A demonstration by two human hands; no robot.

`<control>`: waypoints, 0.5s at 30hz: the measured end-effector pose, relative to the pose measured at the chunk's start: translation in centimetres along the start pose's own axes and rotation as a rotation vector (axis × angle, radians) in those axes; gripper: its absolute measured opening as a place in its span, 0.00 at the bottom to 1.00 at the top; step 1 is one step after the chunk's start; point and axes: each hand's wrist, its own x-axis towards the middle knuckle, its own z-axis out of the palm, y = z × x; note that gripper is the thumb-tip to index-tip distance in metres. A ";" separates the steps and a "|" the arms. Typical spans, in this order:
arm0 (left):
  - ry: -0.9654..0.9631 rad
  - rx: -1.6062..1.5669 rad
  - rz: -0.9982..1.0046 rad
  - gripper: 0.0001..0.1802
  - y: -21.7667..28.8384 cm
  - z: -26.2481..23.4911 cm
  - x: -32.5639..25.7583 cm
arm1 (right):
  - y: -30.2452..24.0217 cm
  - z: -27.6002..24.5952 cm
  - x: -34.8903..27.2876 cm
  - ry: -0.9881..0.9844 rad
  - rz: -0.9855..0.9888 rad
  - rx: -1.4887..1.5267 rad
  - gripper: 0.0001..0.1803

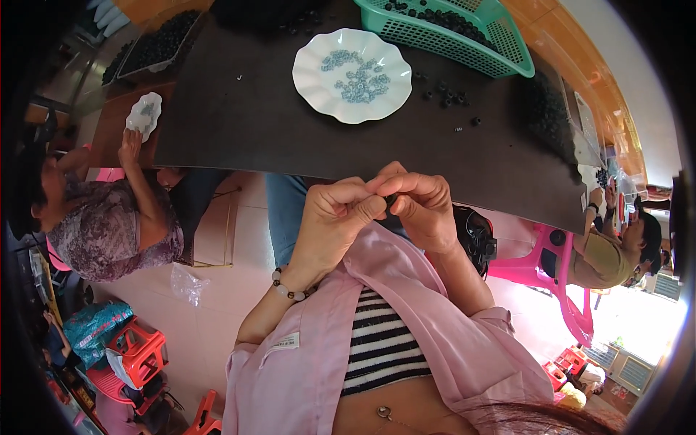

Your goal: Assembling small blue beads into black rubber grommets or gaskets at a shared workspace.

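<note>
Just in front of the dark table's near edge, my left hand (pixel 335 221) and my right hand (pixel 424 206) meet. The fingertips of both pinch a small black part (pixel 391 199), mostly hidden between them. Beyond the hands lies a white scalloped plate (pixel 319 98) with many small, clear bluish pieces (pixel 362 83) on it. To the plate's right, several small black round parts (pixel 453 96) are scattered on the tabletop (pixel 254 130). A green plastic basket (pixel 449 47) at the back holds many more black parts.
At the left, a person (pixel 123 232) reaches to another white plate (pixel 143 116); a tray of black parts (pixel 163 43) stands behind. Another person (pixel 609 250) sits at the right. A clear bag of black parts (pixel 547 109) lies at the table's right. A pink stool (pixel 547 268) stands below.
</note>
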 end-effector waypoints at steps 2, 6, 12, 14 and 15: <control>0.058 -0.035 -0.035 0.07 0.2 0.5 0.2 | -0.3 -0.4 0.3 -0.041 0.033 0.033 0.17; 0.033 -0.012 -0.031 0.07 0.8 0.8 0.8 | -0.6 -0.6 1.1 -0.097 0.025 0.185 0.19; 0.053 -0.021 -0.040 0.09 0.2 0.6 1.7 | -0.7 -1.5 1.6 -0.134 -0.011 0.147 0.30; 0.050 -0.054 -0.057 0.11 -0.3 0.5 2.0 | -1.1 -1.4 1.7 -0.121 -0.001 0.180 0.29; 0.043 -0.048 -0.060 0.11 -0.3 0.6 2.1 | -1.0 -1.5 1.6 -0.117 -0.010 0.182 0.29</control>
